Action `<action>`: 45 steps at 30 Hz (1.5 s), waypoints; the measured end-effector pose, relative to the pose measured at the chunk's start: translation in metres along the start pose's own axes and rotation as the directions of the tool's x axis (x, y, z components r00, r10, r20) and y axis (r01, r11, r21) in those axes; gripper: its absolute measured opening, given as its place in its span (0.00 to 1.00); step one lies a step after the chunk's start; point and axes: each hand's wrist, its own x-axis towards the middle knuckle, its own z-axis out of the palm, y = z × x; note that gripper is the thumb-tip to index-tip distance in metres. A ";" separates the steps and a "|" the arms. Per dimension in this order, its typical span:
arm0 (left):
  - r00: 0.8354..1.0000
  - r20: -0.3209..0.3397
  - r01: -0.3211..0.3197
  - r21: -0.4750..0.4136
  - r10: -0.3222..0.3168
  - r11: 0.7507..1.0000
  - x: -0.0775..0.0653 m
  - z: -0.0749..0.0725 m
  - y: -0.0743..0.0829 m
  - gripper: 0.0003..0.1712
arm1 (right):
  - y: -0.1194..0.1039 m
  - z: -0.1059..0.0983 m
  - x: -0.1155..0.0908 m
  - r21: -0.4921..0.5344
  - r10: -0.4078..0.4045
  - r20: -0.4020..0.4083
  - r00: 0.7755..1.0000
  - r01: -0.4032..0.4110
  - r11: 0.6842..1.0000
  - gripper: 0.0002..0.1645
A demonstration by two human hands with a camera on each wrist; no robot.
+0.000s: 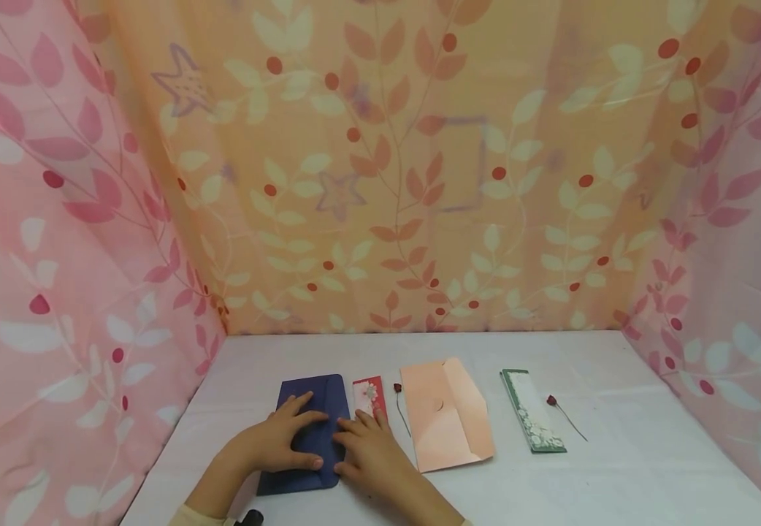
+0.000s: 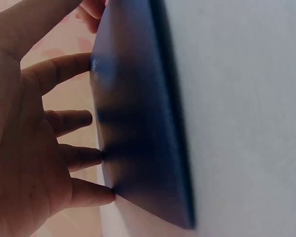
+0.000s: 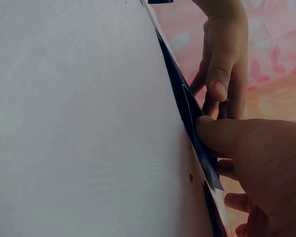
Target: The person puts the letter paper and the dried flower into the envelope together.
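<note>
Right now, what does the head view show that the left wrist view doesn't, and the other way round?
Only the head view: the peach envelope, the red card, the green-edged card and two red flowers on stems.
Only the left wrist view: the palm side of the left hand.
Both: the left hand with fingers at the blue envelope, at least part of the right hand, and the white table.

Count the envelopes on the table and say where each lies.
2: the blue envelope under the left hand, and the peach envelope right of the red card. Any stacked beneath would be hidden.
</note>
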 end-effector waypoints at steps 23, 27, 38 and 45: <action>0.997 -0.050 -0.052 -0.016 0.051 0.999 0.003 -0.006 -0.006 0.37 | -0.007 -0.001 -0.002 0.024 -0.041 0.072 0.997 0.039 0.999 0.27; 0.995 -0.053 -0.082 -0.046 0.080 0.996 0.003 -0.007 -0.012 0.40 | -0.007 -0.001 -0.002 0.024 -0.039 0.066 0.997 0.037 0.999 0.26; 0.993 -0.067 -0.102 -0.063 0.097 0.993 0.003 -0.008 -0.012 0.42 | -0.008 -0.003 -0.004 0.025 -0.055 0.051 0.997 0.054 0.998 0.25; 0.992 -0.072 -0.111 -0.042 0.108 0.993 0.003 -0.009 -0.007 0.43 | -0.005 -0.009 -0.003 0.000 -0.078 0.042 0.996 0.079 0.997 0.21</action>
